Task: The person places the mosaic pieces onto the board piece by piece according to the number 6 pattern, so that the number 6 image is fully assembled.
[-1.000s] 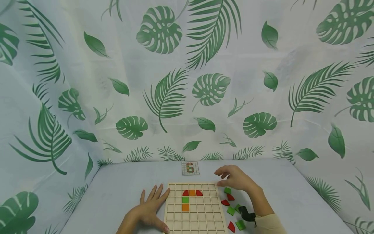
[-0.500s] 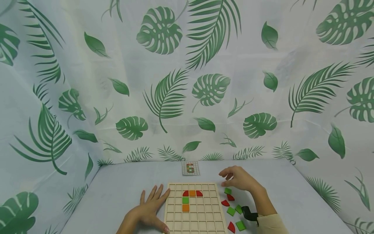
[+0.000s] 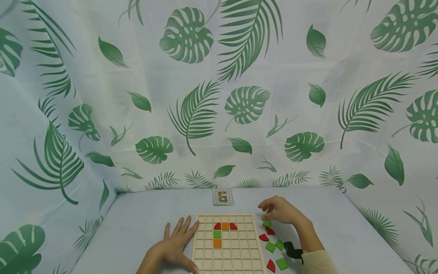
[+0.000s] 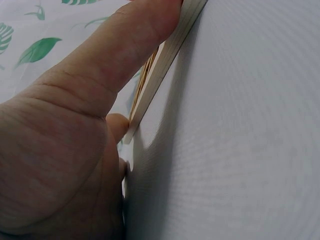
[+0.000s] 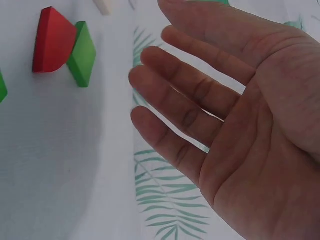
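My left hand [image 3: 174,245] lies spread along the left side of a wooden grid board [image 3: 236,253], thumb and a fingertip at its edge. In the left wrist view the thumb [image 4: 115,55] presses against the board's side. Near the board's top sit two red quarter-round tiles, an orange square tile [image 3: 225,226] between them, then a green square tile [image 3: 217,234] and another orange one below. My right hand [image 3: 282,210] hovers off the board's upper right corner with fingers loosely bent, holding nothing. Partly under it lies a loose green tile [image 3: 266,224], with a red quarter-round tile [image 3: 270,231] beside it.
Several more green and red tiles, such as a green square [image 3: 282,263], lie right of the board. A small printed card [image 3: 223,197] with a coloured grid figure lies behind the board. A leaf-patterned cloth [image 3: 246,114] hangs behind the table.
My right hand has drifted right from the board's upper corner to above the loose green tile, its thumb now overlapping that tile. The left hand and the board stay where they were.
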Motion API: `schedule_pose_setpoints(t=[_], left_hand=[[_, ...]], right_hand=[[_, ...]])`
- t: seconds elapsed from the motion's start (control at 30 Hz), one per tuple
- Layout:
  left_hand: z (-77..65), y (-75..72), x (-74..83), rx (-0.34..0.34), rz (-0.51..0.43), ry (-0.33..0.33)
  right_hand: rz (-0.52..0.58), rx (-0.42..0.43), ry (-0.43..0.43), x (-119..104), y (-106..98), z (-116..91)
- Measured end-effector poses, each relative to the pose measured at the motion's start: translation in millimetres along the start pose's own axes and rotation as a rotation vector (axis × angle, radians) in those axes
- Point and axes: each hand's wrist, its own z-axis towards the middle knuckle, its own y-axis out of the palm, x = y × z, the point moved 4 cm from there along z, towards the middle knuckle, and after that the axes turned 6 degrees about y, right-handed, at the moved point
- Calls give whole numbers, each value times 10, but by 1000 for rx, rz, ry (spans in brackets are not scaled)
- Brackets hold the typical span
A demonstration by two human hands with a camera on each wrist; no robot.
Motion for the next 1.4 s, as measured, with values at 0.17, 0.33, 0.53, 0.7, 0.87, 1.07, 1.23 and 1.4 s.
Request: schedule_pose_setpoints(t=[0.17,0.33,0.53,0.7,0.87,1.07,1.23,1.4], left_hand=[[4,1,-4,4,-1,1],[7,12,-18,9,-1,2],[7,14,-25,8,-3,8],[0,8,-19,10,-1,11],[-2,7,-14,7,0,12],[8,15,-29,5,2,6],[15,25,-36,5,9,9],[19,21,-35,4,12,1]], right_hand=[[11,-13,34,38,17,3],[26,-32,42,82,46,12],[19,-39,54,133,82,18],[0,-31,54,155,106,34],[-39,-35,28,165,153,35],[-88,9,66,187,195,67],[-112,31,79,163,212,80],[-114,38,76,90,220,60]])
